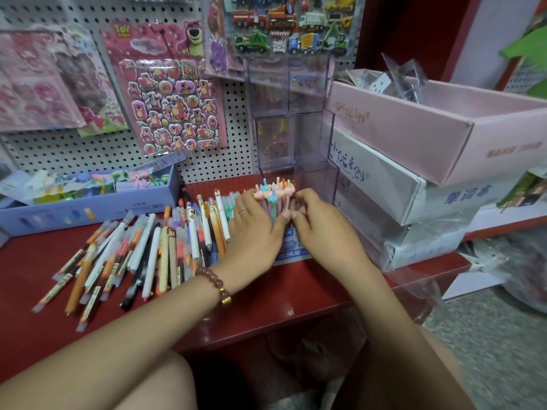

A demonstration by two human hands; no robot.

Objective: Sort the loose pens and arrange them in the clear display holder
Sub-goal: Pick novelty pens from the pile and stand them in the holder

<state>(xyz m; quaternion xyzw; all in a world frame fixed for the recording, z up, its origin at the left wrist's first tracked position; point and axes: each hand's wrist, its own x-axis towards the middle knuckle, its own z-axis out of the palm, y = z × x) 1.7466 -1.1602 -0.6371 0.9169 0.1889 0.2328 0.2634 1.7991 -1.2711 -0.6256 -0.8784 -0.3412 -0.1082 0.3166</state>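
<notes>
The red surface (266,300) ends in a front edge just below the forearms. A bare strip runs along that edge, in front of the loose pens (148,250) that lie fanned over its left half. At the back a pegboard (207,161) hung with sticker sheets (171,99) closes it off. On the right a pink box (414,128) sits on a white box (384,187), tight against the clear display holder (296,137). The holder rises in steps against the pegboard, and its upper compartments look faintly filled, contents unclear. At its foot a bunch of animal-topped pens (275,193) stands upright. The left hand (254,229) and right hand (319,223) cup it from either side, fingers curled round the barrels and thumbs touching in front. The hands hide whether the bunch stands inside a front compartment. A blue-and-white label (291,247) shows just below the thumbs. At the back left a long blue box (88,208) holds pastel packaged items.
</notes>
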